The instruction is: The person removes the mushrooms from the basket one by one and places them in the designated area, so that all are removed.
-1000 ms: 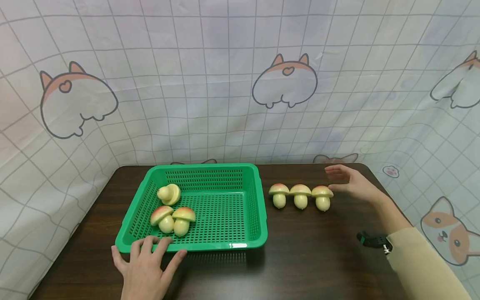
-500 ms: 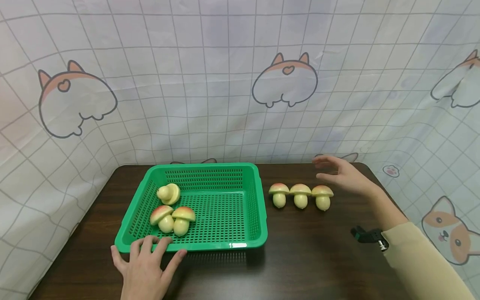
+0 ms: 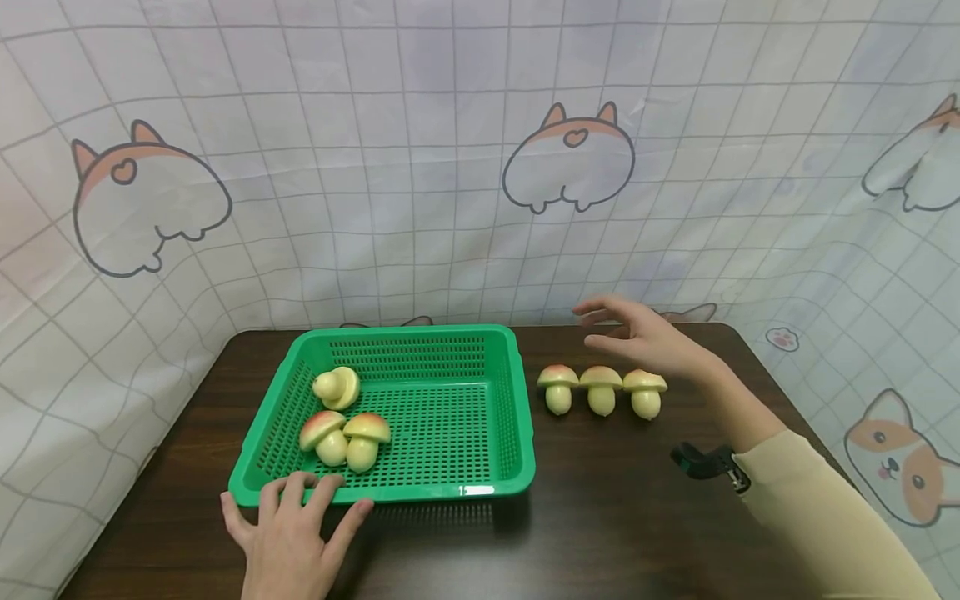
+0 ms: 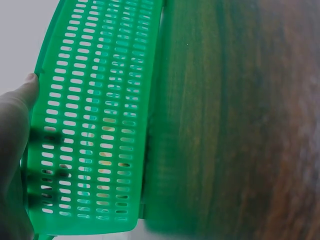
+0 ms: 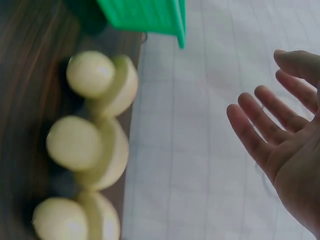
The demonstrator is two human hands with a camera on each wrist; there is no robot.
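My left hand (image 3: 292,533) holds the near rim of a green plastic basket (image 3: 420,493); its fingers reach over the rim, and in the left wrist view the thumb (image 4: 29,90) lies against the outside. Inside the basket lie three mushroom-shaped pieces with yellow-red caps: two upright side by side (image 3: 362,442), one tipped over (image 3: 330,386). Right of the basket, three similar mushrooms (image 3: 601,392) stand in a row on the table. Above and behind that row hovers my right hand (image 3: 633,333), fingers spread and holding nothing, apart from the mushrooms in the right wrist view.
A dark wooden table (image 3: 600,517) bears everything. White grid-patterned cloth (image 3: 420,208) with cartoon dogs hangs behind it and along both sides. A black strap device (image 3: 705,462) sticks out from the right sleeve.
My right hand has moved left, from the right end of the mushroom row to above and behind its middle. The left hand, basket and mushrooms stay put.
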